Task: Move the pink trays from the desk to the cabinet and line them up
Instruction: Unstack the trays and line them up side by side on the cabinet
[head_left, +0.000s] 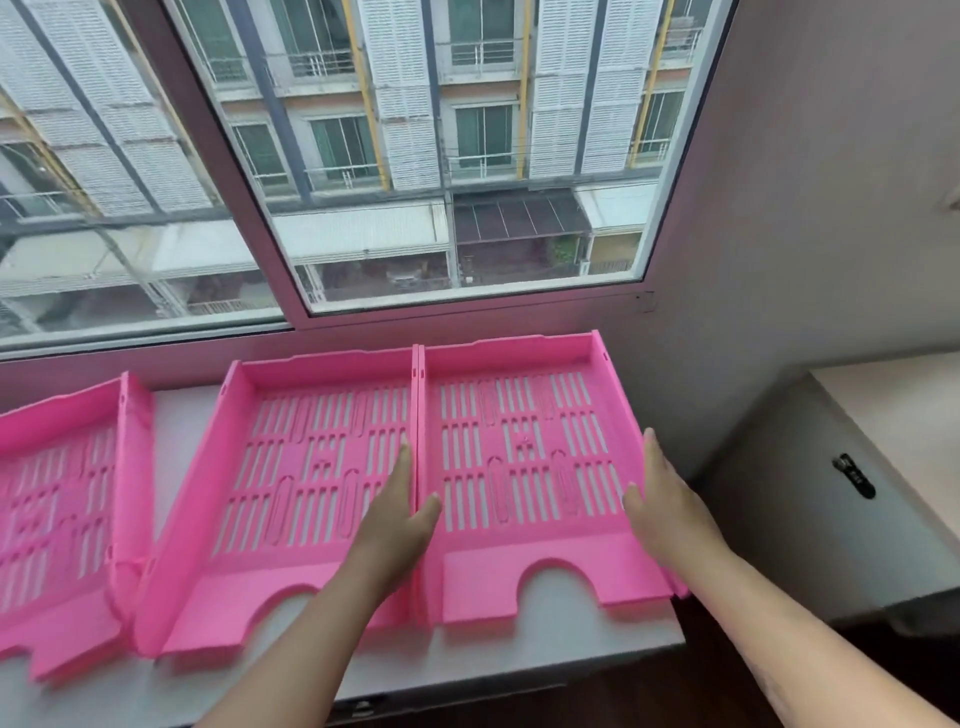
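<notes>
Head view looks down on three pink trays on the white cabinet top (519, 654), all under the window (415, 156), which I take as my landmark. Right tray (524, 483) lies below the window's right pane, its back wall near the sill. Middle tray (291, 499) sits just left of it, their side walls touching along one seam. Left tray (57, 519) lies below the window's left pane, tilted, its near corner meeting the middle tray's front corner.

My left hand (400, 525) rests flat over that seam, fingers straight and together, thumb spread onto the right tray's floor. My right hand (665, 504) lies flat against the right tray's outer wall, fingers extended and together, gripping nothing. A grey cabinet with a dark latch (854, 475) stands further right, beyond the window's corner.
</notes>
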